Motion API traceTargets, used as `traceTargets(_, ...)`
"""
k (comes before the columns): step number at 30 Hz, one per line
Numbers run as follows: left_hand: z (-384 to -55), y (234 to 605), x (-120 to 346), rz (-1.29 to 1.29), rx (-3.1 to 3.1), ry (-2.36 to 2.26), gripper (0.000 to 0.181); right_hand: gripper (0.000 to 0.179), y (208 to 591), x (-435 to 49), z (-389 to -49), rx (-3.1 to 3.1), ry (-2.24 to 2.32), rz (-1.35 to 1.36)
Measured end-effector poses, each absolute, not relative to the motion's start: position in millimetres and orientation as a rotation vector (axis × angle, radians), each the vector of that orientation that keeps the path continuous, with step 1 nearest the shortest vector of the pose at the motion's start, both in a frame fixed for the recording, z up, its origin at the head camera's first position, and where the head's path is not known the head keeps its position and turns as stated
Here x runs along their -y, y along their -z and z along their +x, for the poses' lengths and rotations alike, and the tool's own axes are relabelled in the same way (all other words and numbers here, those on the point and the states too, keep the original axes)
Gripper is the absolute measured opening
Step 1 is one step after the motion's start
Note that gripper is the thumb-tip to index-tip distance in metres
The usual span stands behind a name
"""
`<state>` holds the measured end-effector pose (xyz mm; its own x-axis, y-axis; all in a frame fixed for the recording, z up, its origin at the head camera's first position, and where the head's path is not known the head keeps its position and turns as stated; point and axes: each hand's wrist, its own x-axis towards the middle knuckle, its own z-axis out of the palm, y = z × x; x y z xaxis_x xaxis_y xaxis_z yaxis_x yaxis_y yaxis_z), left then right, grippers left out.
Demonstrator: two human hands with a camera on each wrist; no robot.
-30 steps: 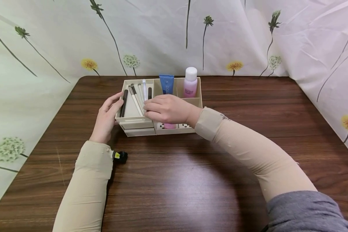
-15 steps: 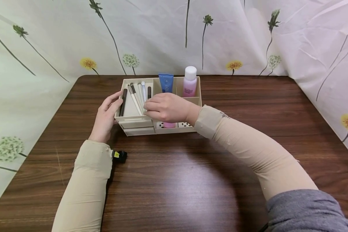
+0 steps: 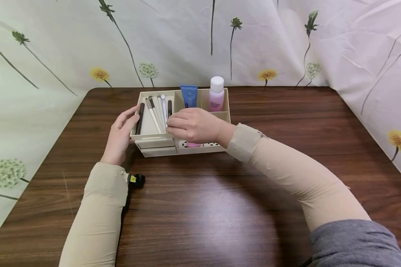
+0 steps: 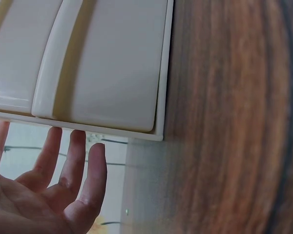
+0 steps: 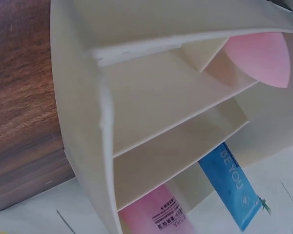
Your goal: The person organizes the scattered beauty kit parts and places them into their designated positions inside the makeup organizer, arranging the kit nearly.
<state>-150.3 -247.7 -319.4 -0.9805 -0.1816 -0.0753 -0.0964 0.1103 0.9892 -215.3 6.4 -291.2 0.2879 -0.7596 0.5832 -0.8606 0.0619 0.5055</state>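
Note:
A cream desktop organizer (image 3: 155,136) stands on the table. My left hand (image 3: 117,139) touches its left side; in the left wrist view the fingertips (image 4: 77,137) meet the outer wall beside the drawers (image 4: 122,63). Several makeup brushes (image 3: 153,113) lie in the left tray, with a black pen-like stick (image 3: 140,118) at its left edge and a shorter dark one (image 3: 169,106) at the right. Over the tray's right front, my right hand (image 3: 195,125) has curled fingers pinching the lower end of a pale blue-white makeup brush (image 3: 164,107). The fingertips are partly hidden.
A blue tube (image 3: 189,95) and a pink bottle with a white cap (image 3: 216,94) stand in the rear compartments. A pink makeup sponge (image 5: 261,58) sits in a front compartment. The dark wooden table (image 3: 194,207) meets a flower-print cloth (image 3: 180,40) behind.
The pale blue-white brush's top end has sunk lower into the tray, beside the other brushes. Both hands stay nearly in place; the whole head view has shifted slightly.

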Motion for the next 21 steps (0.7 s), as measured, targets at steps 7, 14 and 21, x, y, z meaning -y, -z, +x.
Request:
traceTargets(7, -148, 316, 251, 0.289, 2.285, 2.011, 0.048, 0.016, 281, -21, -207, 1.620, -0.329, 1.530)
traceTargets(14, -147, 309, 254, 0.336, 2.269, 1.905, 0.050, 0.027, 269, -50, -205, 1.814, -0.399, 1.282)
traceTargets(21, -142, 292, 254, 0.350, 2.338, 1.753, 0.053, 0.046, 254, -87, -206, 2.114, -0.521, 0.937)
